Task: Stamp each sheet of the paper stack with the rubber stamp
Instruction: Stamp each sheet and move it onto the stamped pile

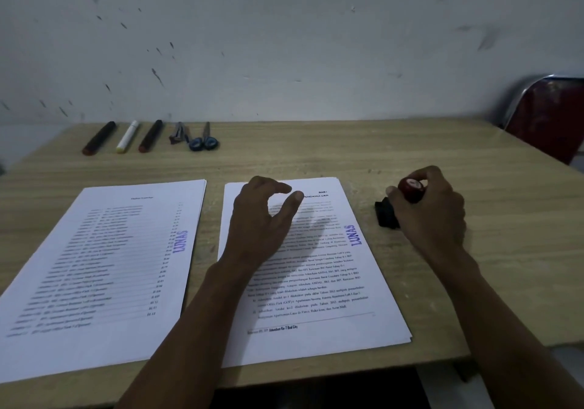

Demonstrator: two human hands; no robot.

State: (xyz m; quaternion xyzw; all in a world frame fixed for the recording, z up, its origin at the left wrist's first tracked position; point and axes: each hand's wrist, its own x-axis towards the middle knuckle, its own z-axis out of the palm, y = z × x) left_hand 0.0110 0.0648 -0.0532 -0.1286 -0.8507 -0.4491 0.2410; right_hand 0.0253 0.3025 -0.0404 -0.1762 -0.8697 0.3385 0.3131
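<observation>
Grasping the rubber stamp (411,189) by its red knob, the right hand (431,211) sits right of centre, its grip clenched around the handle above a black ink pad (386,216) on the desk (442,155). Left hand (259,219) hovers released, fingers loosely curved, over the centre paper stack (311,269), whose top sheet carries a purple stamp mark (355,234). A second stack (104,276) lies lower left.

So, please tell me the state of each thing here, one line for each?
Right stack: top sheet stamped LUNAS.
Left stack: top sheet stamped LUNAS.
Rubber stamp: gripped, standing on the table.
Right hand: fingers curled round the stamp.
Left hand: open over the right stack.
Scissors: closed.
</observation>
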